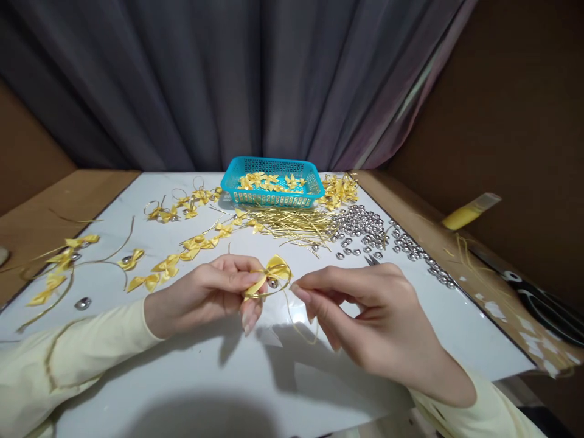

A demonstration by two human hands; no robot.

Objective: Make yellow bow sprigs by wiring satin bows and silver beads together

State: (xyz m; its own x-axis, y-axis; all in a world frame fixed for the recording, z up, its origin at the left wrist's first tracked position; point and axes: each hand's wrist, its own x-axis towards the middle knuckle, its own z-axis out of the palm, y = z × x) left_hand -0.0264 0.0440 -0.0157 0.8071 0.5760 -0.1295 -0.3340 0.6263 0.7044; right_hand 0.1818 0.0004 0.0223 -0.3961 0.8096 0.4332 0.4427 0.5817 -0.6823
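Note:
Between the thumb and fingers of my left hand [214,286] is a yellow ribbon bow [277,267], raised above the white tabletop. A small silver bead [272,283] sits at its middle, and a gold cord [290,275] loops round its right side. My right hand [369,316] is closed in a pinch just right of the bow, with its thumb and forefinger on the cord. A thin loose strand hangs below these fingertips. Part of the bow is hidden behind my left fingers.
Yellow bows lie in a turquoise basket [274,199] and across the left side. Gold cords [296,224] and many silver beads [360,225] are spread at centre and right. Black-handled scissors [547,307] and a yellow tube [469,212] are at the right edge; dark pointed tips [371,260] show behind my right hand.

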